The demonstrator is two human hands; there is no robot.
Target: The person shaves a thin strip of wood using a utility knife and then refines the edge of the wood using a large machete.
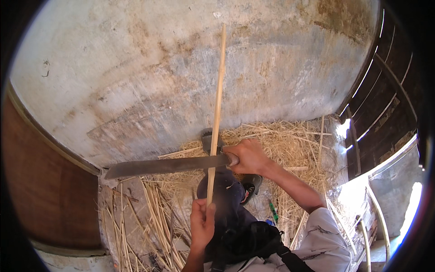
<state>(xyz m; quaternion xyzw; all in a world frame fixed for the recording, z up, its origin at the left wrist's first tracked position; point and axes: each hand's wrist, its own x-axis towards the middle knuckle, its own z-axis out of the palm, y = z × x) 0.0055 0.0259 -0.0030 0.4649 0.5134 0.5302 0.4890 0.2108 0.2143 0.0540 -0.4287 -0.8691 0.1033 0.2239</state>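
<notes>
A long pale strip of split bamboo (pixel 218 97) stands lengthwise in front of me, its far tip up against the view of the wall. My left hand (pixel 202 222) pinches its near end between thumb and fingers. In my right hand (pixel 249 156) is the handle of a machete (pixel 167 166), fingers wrapped round it. The broad dark blade points left and crosses the strip above my knee. Whether the edge bites into the strip or only lies against it, I cannot tell.
Thin shavings (pixel 281 140) cover the floor by the wall (pixel 172 81). Several bamboo strips (pixel 156 217) lie at the lower left, near a brown wooden panel (pixel 50 181). A green object (pixel 273 211) lies right of my shoe (pixel 252 186). Dark boards (pixel 380 99) stand at the right.
</notes>
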